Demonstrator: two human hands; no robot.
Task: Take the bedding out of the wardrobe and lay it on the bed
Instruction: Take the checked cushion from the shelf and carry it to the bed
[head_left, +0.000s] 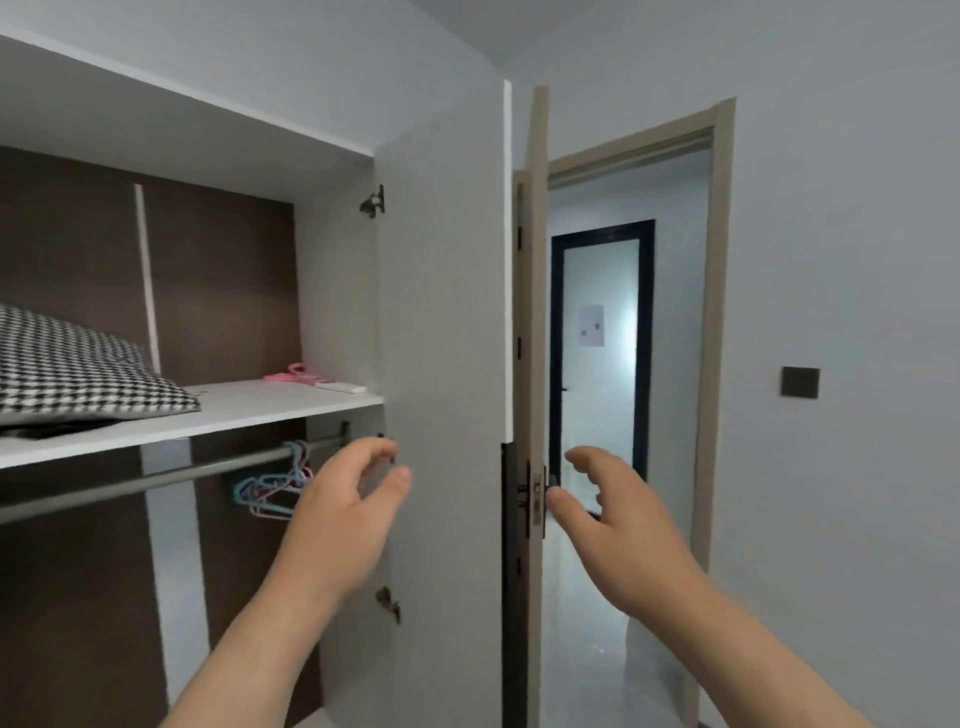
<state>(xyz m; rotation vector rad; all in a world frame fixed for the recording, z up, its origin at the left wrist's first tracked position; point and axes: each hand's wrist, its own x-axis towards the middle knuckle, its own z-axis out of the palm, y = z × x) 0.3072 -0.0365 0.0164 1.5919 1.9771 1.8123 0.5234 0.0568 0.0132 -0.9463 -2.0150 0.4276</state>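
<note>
1. One checked pillow (78, 369), the only bedding I can see, lies on the shelf (270, 400) at the far left inside the wardrobe. It is not yet taken out.
2. Some hangers (275, 488) hang on the rail below.
3. The left hand (348, 499) is empty, its fingers loosely curled, in front of the open wardrobe door (447, 312).
4. The right hand (613, 514) is also empty and relaxed, well apart from the pillow.
5. I judge the task is only at its start: the wardrobe is open, and the bed is not in view.
6. No brand or writing can be read.
</note>
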